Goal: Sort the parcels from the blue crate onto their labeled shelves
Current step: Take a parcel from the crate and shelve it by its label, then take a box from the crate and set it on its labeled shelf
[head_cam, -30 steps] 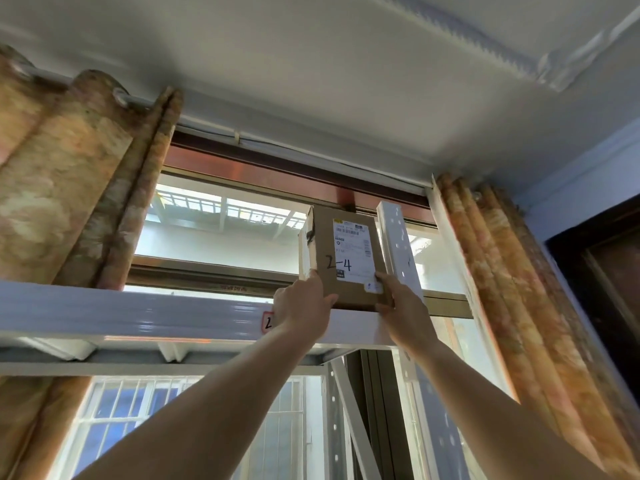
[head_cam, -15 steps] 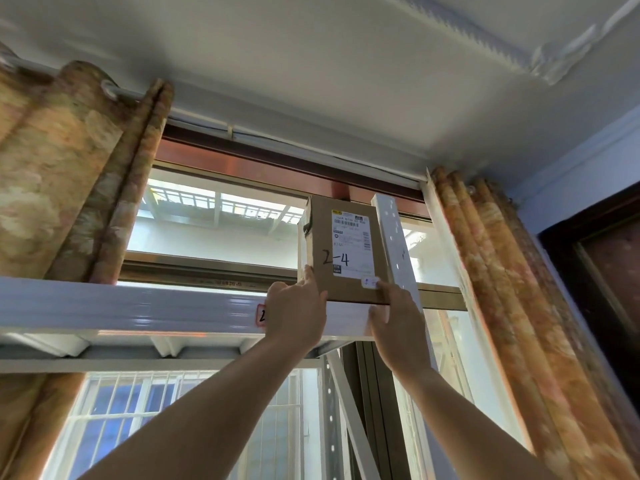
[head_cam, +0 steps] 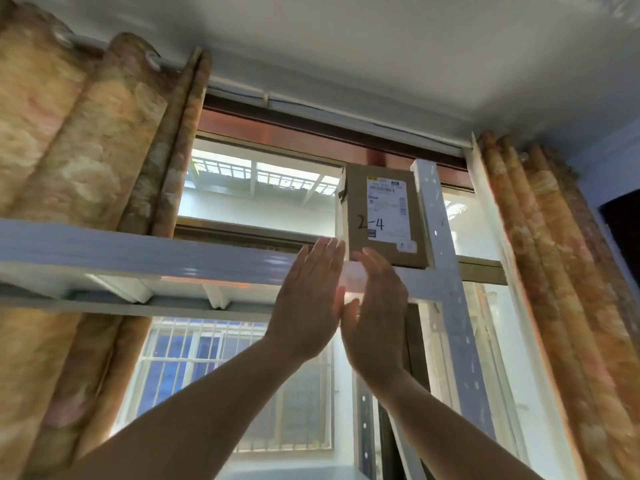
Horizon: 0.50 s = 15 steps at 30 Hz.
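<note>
A brown cardboard parcel (head_cam: 384, 216) with a white shipping label and "2-4" written on it stands upright on the top white shelf (head_cam: 138, 251), tight against the white upright post (head_cam: 440, 237) at the shelf's right end. My left hand (head_cam: 308, 299) and my right hand (head_cam: 377, 306) are both raised just below the parcel, palms facing each other, fingers straight. Neither hand holds it. The left fingertips reach up beside the parcel's lower left corner; the right fingertips overlap its bottom edge. The blue crate is out of view.
The shelf rack stands in front of a bright window with bars (head_cam: 225, 393). Patterned orange curtains hang at the left (head_cam: 69, 168) and right (head_cam: 554, 254). The ceiling is close above. A dark doorway (head_cam: 623, 230) shows at the far right.
Both hands have let go of the parcel and dropped slightly below it, fingers opening out straight. The parcel stays upright on the top shelf against the post.
</note>
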### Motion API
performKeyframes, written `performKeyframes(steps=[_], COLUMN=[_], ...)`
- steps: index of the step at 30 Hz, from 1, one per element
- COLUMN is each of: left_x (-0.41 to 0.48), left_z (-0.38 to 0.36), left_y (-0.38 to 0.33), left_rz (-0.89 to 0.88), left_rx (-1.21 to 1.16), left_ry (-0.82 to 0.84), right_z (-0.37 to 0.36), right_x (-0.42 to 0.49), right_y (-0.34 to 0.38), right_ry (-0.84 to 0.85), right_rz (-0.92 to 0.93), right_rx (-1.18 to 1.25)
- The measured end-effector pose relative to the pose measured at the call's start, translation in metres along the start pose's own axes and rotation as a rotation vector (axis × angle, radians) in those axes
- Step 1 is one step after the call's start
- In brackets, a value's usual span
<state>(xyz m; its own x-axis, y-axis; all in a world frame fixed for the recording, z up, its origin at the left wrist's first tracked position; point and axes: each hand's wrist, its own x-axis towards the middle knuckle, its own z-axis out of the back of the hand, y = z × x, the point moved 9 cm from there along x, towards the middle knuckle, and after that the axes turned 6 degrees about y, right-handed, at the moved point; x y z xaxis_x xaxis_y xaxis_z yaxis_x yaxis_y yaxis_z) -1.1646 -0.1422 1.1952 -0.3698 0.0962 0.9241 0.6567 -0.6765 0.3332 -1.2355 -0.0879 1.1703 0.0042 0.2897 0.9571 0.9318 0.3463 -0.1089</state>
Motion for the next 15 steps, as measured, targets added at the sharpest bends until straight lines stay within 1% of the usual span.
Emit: performKeyframes(steps=[1, 2, 4, 6, 10, 12, 15], left_x=[-0.019, -0.040, -0.088, -0.148, -0.287, -0.359, -0.478], left_z=[0.007, 0.012, 0.026, 0.053, 0.139, 0.194, 0.283], left_y=[0.004, 0.016, 0.056, 0.102, 0.172, 0.196, 0.215], left_rz=[-0.063, -0.075, 0.007, 0.108, 0.232, 0.331, 0.498], left_rx=[0.014, 0.036, 0.099, 0.186, 0.434, 0.513, 0.598], left_ry=[-0.027, -0.017, 0.051, 0.131, 0.368, 0.495, 0.686], right_z=[-0.015, -0.031, -0.060, -0.090, -0.143, -0.155, -0.154], right_x=[-0.011, -0.023, -0.048, -0.079, -0.161, -0.208, -0.278], right_y=[0.024, 0.047, 0.095, 0.147, 0.283, 0.357, 0.475], right_ry=[0.043, 0.081, 0.144, 0.253, 0.592, 0.774, 0.993], right_rz=[0.065, 0.117, 0.179, 0.224, 0.352, 0.338, 0.298], right_rx=[0.048, 0.089, 0.166, 0.238, 0.382, 0.481, 0.695])
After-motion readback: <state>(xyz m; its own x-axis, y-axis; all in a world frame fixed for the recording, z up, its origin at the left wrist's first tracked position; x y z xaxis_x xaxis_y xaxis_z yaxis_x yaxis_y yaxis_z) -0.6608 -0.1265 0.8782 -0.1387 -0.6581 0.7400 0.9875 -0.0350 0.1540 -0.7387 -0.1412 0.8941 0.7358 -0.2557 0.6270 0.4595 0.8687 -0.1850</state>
